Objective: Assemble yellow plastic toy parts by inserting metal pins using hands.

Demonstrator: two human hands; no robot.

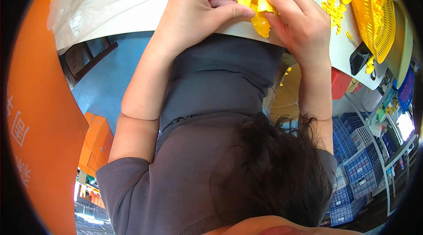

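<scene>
Between both hands, over the table's near edge, is a glossy yellow plastic part point(260, 24) made of curved pieces; its exact kind I cannot make out. My left hand point(207, 3) pinches its left side between thumb and fingers. At its right side, my right hand point(299, 19) grips with thumb and forefinger. A curved yellow lobe hangs below the fingers. Just beyond the hands, small yellow bits lie on the white table point(211, 30). More small yellow plastic pieces point(333, 10) are scattered right of my right hand.
A yellow slotted basket point(368, 19) with yellow pieces stands at the right, beside a black object point(360, 58). Clear plastic bagging point(94, 3) covers the table's left. An orange panel point(44, 102) rises at far left. Blue crates point(359, 169) are stacked lower right; a cardboard box point(286, 96) is below the table.
</scene>
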